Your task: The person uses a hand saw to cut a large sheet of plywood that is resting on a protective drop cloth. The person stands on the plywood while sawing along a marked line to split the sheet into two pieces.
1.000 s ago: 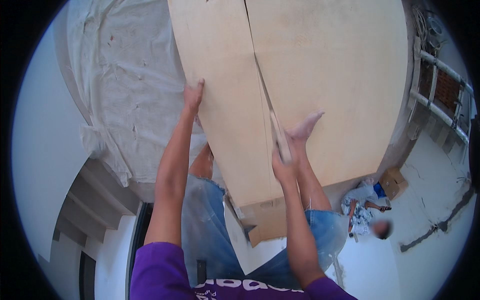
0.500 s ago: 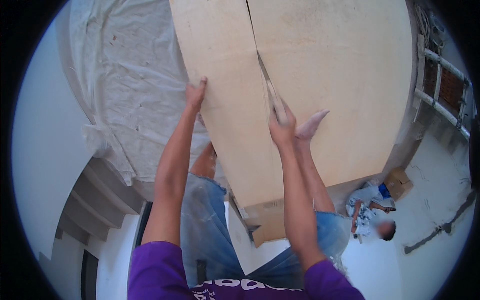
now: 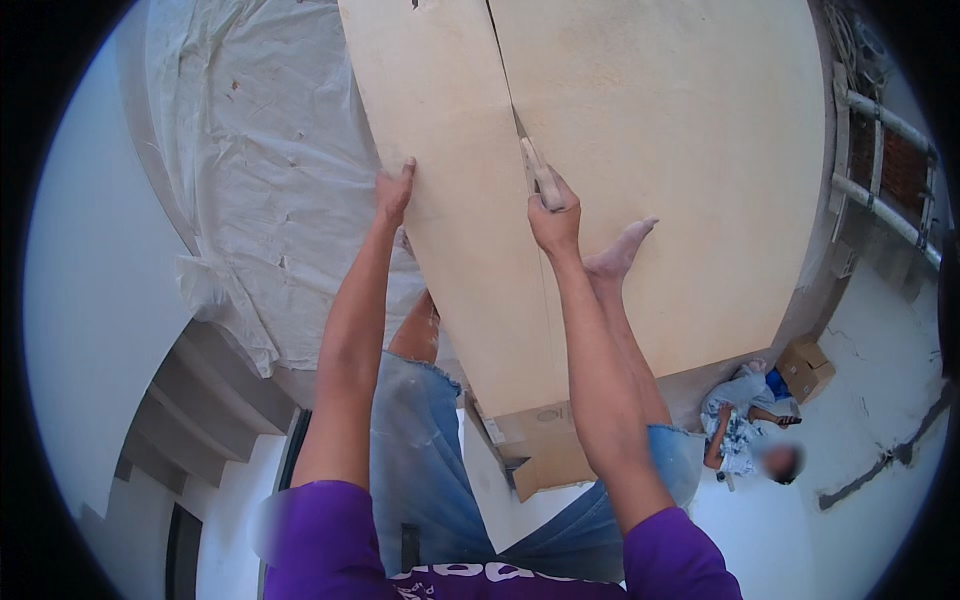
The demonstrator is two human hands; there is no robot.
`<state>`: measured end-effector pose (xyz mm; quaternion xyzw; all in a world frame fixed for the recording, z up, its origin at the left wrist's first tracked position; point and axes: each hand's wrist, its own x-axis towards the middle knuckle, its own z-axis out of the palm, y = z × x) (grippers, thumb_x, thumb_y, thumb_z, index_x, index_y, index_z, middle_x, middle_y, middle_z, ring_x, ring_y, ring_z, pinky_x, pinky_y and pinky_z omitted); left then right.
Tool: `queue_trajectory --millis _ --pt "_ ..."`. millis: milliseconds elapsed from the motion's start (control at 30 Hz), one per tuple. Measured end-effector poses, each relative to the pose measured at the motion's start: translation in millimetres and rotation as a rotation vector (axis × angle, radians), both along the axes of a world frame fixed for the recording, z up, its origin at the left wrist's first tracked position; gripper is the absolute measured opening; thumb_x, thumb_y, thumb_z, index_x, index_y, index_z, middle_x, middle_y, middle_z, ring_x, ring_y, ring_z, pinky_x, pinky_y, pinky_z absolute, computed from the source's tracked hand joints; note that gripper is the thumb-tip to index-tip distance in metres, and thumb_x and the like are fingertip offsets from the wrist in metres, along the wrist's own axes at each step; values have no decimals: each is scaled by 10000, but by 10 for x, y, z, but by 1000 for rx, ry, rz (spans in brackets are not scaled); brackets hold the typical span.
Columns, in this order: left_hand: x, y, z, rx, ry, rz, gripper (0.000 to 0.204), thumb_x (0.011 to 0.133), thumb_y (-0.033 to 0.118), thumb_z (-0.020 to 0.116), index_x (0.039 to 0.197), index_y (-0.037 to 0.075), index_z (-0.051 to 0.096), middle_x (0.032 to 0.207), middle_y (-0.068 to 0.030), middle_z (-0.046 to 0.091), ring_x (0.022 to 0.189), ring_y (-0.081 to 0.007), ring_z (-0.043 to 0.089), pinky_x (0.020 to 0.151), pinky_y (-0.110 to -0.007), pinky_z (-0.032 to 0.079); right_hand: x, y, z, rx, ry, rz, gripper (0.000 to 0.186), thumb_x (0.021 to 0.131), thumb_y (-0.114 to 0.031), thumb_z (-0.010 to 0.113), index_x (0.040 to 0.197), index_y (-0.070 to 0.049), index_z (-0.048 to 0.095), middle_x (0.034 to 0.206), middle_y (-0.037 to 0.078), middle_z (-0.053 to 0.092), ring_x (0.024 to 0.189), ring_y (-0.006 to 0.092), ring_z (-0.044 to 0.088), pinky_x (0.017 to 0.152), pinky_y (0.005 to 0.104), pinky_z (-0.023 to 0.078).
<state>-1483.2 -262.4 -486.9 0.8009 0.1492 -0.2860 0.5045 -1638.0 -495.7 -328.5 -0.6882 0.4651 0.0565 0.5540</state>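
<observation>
1. Biggest change from half a second back: the right hand is a bit farther up the pale, flat wooden board, and less of the blade shows ahead of it. The left hand is at pretty much the same spot on the board's left edge.
2. Containers: there's an open brown cardboard box off to the right, with a bright blue thing just beside it. Can't see what's inside. More brown cardboard pokes out under the board's near edge.
3. The pale-handled hand saw is in the right hand, fingers wrapped around the handle. Its thin dark blade runs ahead of them into the long, narrow slit.
4. Left fingers hold the board's edge, thumb on top, the others mostly hidden.
5. A bare foot rests on the board, right of the slit.
</observation>
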Motion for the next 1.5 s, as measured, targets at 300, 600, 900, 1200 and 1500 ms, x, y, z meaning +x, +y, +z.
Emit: queue_trajectory --millis 300,600,900,1200,1500 --pt "-63 429 -37 107 142 20 590 907 354 731 1252 -100 581 1201 -193 674 1071 -267 654 910 -375 510 -1188 580 969 -55 8 104 573 799 51 543 1372 38 535 1294 216 638 1241 282 603 1032 340 458" --pt "-31 359 7 34 80 -8 588 914 353 724 1217 -129 577 1195 -211 671 1070 -278 652 894 -367 508 -1053 477 620 -96 49 139 550 815 52 535 1365 38 543 1226 193 669 1022 306 685 896 344 519" --pt "44 175 -143 99 64 -28 578 913 348 728 1243 -105 585 1181 -199 676 1054 -276 657 913 -380 510 54 55 -40 -41 -14 43 531 802 -10 573 1328 56 553 1042 248 688 906 256 690 815 333 517" --pt "-87 198 46 112 112 -16 607 894 351 745 1250 -106 562 1215 -197 657 1093 -289 638 931 -380 500 -1126 488 800 -52 -48 40 590 784 53 515 1372 24 553 1309 216 627 1227 254 605 998 314 461" --pt "-47 461 -116 165 152 -24 625 922 381 715 1334 -60 551 1266 -169 654 1135 -271 632 951 -382 498 -1372 676 1099 -126 -29 100 587 791 60 533 1378 35 540 1267 237 650 1153 257 657 953 330 495"
